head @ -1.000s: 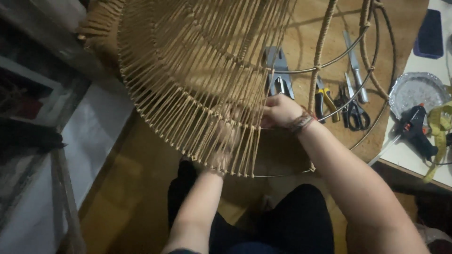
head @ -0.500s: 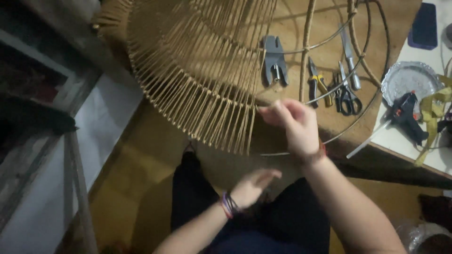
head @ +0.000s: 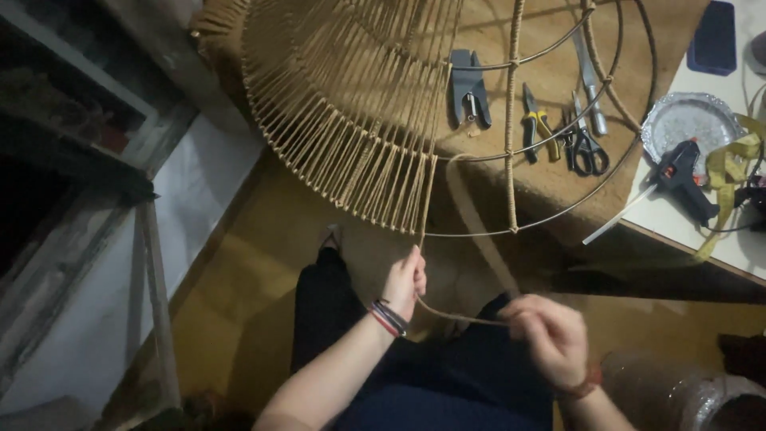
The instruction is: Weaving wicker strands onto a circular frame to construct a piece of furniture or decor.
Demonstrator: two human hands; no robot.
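A round wire frame point(head: 558, 136), partly wrapped in tan cord point(head: 351, 120), hangs over a table edge above my lap. A loose strand of the cord point(head: 459, 318) runs down from the wrapped edge and between my two hands. My left hand point(head: 404, 279), with bands on its wrist, pinches the strand just below the frame's rim. My right hand point(head: 550, 339) is closed on the same strand lower down, over my dark trousers.
Grey pliers point(head: 469, 88), yellow-handled cutters point(head: 536, 124), scissors point(head: 589, 148) and a knife point(head: 589, 80) lie on the brown mat under the frame. A black glue gun point(head: 682, 175), a foil dish point(head: 690, 120) and yellow tape point(head: 730, 172) sit on the white table at right. A clear plastic roll point(head: 686, 395) is on the floor.
Both hands have dropped away from the frame's rim into my lap. The left hand came out from under the weave, and the strand is now drawn between the hands.
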